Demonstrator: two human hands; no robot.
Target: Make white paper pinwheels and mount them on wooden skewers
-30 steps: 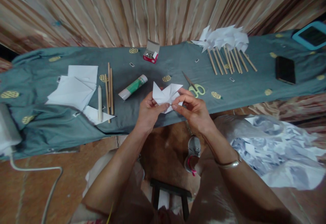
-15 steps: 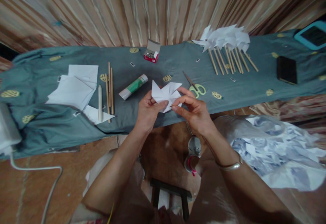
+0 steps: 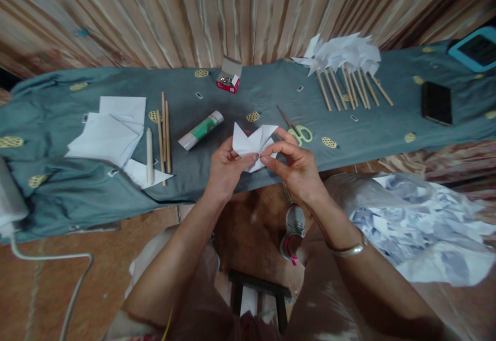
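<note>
A white paper pinwheel [image 3: 250,143] with folded points is held over the near edge of the cloth-covered table. My left hand [image 3: 227,168] grips it from the left, thumb on top near the middle and fingers underneath. From the right, my right hand [image 3: 296,168] has thumb and forefinger pinched together at the pinwheel's centre, on what looks like a small metal pin, mostly hidden by the fingertips. Green-handled scissors [image 3: 300,133] lie just beyond my right hand. Left of the pinwheel is a green-and-white tube [image 3: 201,130]. A small red box [image 3: 228,81] of shiny metal bits stands open behind.
Finished pinwheels [image 3: 344,54] on sticks lie at back right, near a black phone-like object [image 3: 436,103] and a blue-framed device [image 3: 475,49]. Paper sheets [image 3: 108,137], wooden sticks [image 3: 167,134] and a white rod [image 3: 149,156] lie left. A bag of paper pieces [image 3: 422,227] sits at lower right.
My right fingertips have moved slightly left and up, onto the pinwheel's centre. The small dark pin tip seen before is now mostly covered. The view has shifted slightly.
</note>
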